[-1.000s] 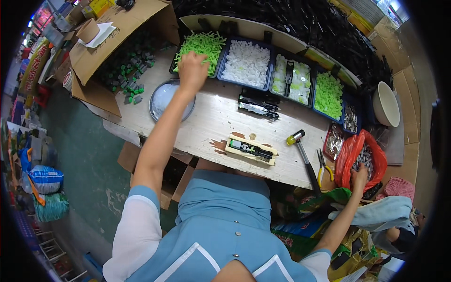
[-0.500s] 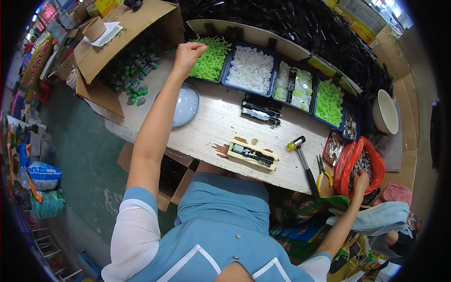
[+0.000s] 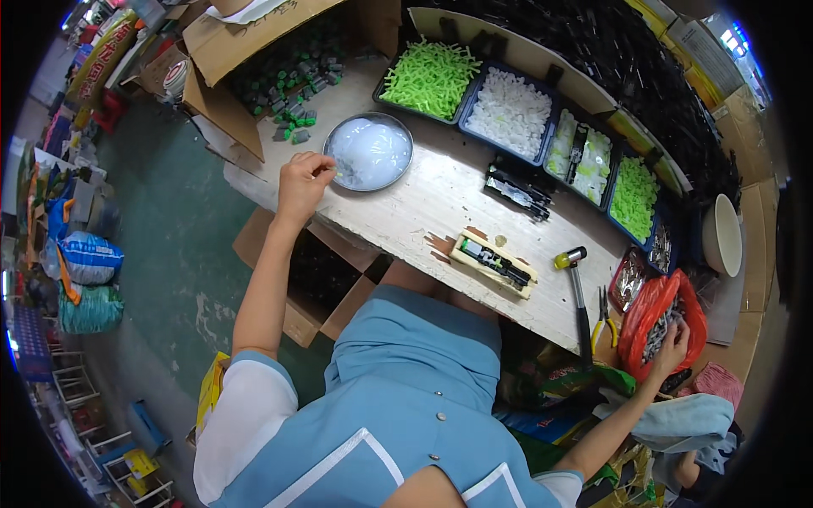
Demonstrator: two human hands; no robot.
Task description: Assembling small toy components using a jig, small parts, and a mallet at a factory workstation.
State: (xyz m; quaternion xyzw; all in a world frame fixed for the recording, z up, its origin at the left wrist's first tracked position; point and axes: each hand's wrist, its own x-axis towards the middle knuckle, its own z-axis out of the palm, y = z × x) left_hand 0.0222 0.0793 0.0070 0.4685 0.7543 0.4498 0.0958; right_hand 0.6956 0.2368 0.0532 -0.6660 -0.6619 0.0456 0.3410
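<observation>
My left hand [image 3: 304,186] is closed in a pinch at the left rim of a round metal dish [image 3: 407,166] holding a whitish, grease-like substance. Whatever sits between those fingertips is too small to make out. Far to the right, my right hand [image 3: 673,345] reaches into a red plastic bag [image 3: 696,315] of small grey metal parts [image 3: 656,332], fingers curled in among them. Near the table's front edge lies a cream-coloured fixture [image 3: 527,291] with a black and green mechanism [image 3: 500,264] set in it.
Bins of bright green pieces [image 3: 432,78] and white pieces [image 3: 511,113] line the table's back. Black assemblies [image 3: 517,193] lie before them. A hammer [image 3: 579,296] and yellow-handled pliers [image 3: 604,320] are right of the fixture. A cardboard box [image 3: 222,114] with grey-green parts stands at left.
My left hand has come from the left green bin back toward me, down to the dish's rim. My right hand stays in the red bag. The whole view has shifted.
</observation>
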